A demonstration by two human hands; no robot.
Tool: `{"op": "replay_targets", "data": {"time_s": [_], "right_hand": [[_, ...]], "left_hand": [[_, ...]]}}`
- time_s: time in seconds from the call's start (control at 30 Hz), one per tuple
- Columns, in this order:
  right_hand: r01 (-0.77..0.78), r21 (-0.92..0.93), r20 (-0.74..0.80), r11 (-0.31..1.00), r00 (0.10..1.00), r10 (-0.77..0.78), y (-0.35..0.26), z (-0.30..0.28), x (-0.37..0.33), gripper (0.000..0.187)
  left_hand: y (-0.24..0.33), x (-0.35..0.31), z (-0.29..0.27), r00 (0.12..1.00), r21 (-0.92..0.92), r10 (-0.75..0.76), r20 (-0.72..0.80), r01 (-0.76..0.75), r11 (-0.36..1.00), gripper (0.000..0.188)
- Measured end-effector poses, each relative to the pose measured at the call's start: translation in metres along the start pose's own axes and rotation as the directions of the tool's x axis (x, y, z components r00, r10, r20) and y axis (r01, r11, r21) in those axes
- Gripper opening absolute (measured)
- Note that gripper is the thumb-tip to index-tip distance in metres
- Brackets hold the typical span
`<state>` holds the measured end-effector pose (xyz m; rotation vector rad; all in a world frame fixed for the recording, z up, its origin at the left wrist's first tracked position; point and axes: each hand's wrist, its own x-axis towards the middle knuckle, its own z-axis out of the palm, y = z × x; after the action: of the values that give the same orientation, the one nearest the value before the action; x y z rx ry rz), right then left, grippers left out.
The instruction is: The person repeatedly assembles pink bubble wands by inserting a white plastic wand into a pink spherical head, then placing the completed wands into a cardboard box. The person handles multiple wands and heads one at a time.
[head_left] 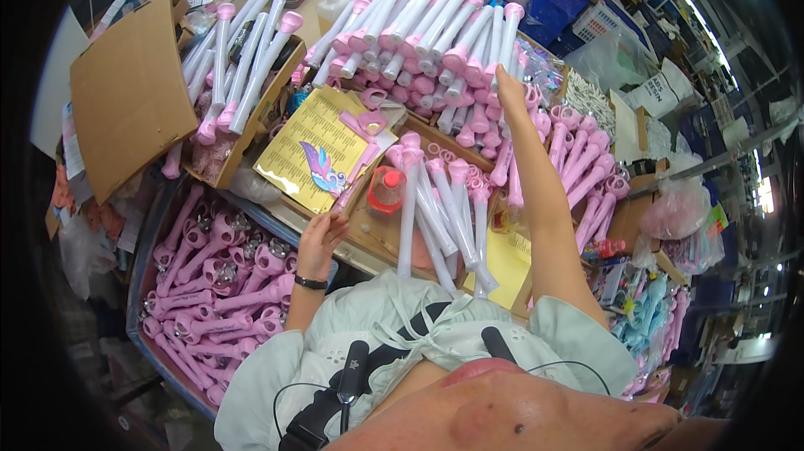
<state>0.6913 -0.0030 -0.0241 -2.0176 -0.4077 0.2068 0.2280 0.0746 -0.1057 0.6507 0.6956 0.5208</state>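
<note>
Left of the brown cardboard box [126,99] a blue plastic crate [146,283] holds pink wand handles [226,283]. Right hand [509,87] touches stacked white-and-pink wands [435,24], fingers loosely extended; left hand [320,237] pinches a pink piece [347,193].

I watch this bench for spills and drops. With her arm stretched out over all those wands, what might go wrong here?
The right hand reaches into the high stack of white wands; a nudge might set them rolling. The forearm crosses the wands standing at the table edge, which may topple. The small red-capped bottle sits close to the left hand.

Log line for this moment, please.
left hand on pink wand part | right hand reaching into stacked white wands | grip unclear
</note>
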Motion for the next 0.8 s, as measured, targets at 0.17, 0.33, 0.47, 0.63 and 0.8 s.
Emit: {"op": "replay_targets", "data": {"time_s": [0.17, 0.33, 0.47, 0.63, 0.8], "right_hand": [[0.056, -0.365, -0.132, 0.929, 0.985, -0.111, 0.013, 0.041, 0.069, 0.067], [0.024, -0.469, -0.235, 0.883, 0.960, -0.151, 0.009, 0.043, 0.063, 0.065], [0.181, -0.343, -0.268, 0.922, 0.922, -0.281, 0.021, 0.041, 0.041, 0.060], [0.361, -0.122, -0.117, 0.925, 0.920, -0.375, 0.077, 0.026, -0.046, 0.043], [0.272, -0.404, 0.269, 0.873, 0.948, -0.171, 0.138, 0.006, -0.210, 0.038]], "left_hand": [[0.004, 0.003, -0.009, 0.996, -0.067, 0.076, -0.037, -0.078, 0.995, 0.021], [-0.005, 0.002, -0.005, 0.999, -0.070, 0.031, -0.015, -0.032, 0.997, 0.020], [-0.009, 0.003, 0.001, 1.000, -0.039, -0.018, -0.001, 0.018, 0.999, 0.021], [-0.010, 0.003, 0.006, 0.999, -0.023, -0.016, 0.040, 0.017, 1.000, 0.022], [-0.012, 0.000, 0.008, 0.997, -0.001, -0.046, 0.054, 0.046, 0.999, 0.020]]}}
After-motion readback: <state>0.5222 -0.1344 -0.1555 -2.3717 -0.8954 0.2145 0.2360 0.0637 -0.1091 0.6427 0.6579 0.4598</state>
